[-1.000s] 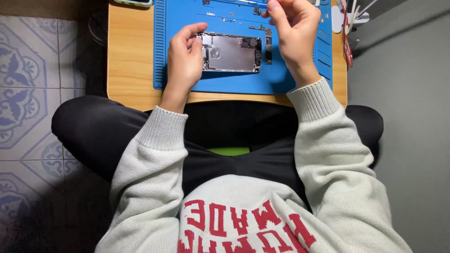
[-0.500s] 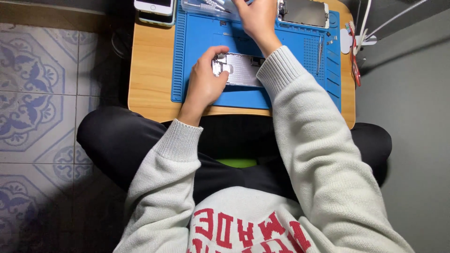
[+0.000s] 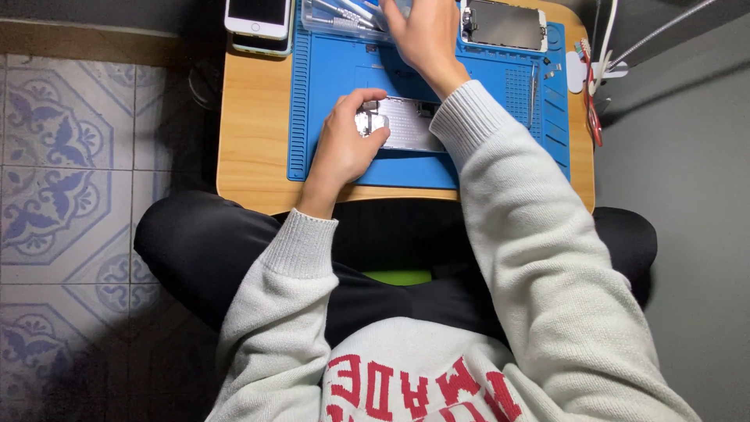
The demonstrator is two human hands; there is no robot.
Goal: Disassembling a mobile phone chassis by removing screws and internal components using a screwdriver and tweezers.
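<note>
An opened phone body (image 3: 402, 123) lies on the blue work mat (image 3: 484, 86) on a small wooden table (image 3: 250, 117). My left hand (image 3: 344, 144) grips its left end with thumb and fingers. My right hand (image 3: 422, 35) is stretched to the far edge of the mat, over a clear tray of screwdrivers (image 3: 340, 16); its fingertips are cut off by the frame edge, so what they touch is hidden. My right sleeve covers the right part of the phone body.
A detached phone screen (image 3: 504, 23) lies at the mat's far right. A white phone (image 3: 258, 16) rests on the table's far left corner. Tweezers (image 3: 533, 94) and small parts sit on the mat's right side, red-handled tools (image 3: 590, 101) at the table's right edge. Tiled floor lies left.
My right hand has left the spot above the phone body and reached further out to the tool tray. The left hand keeps its hold on the phone body. The camera view has shifted.
</note>
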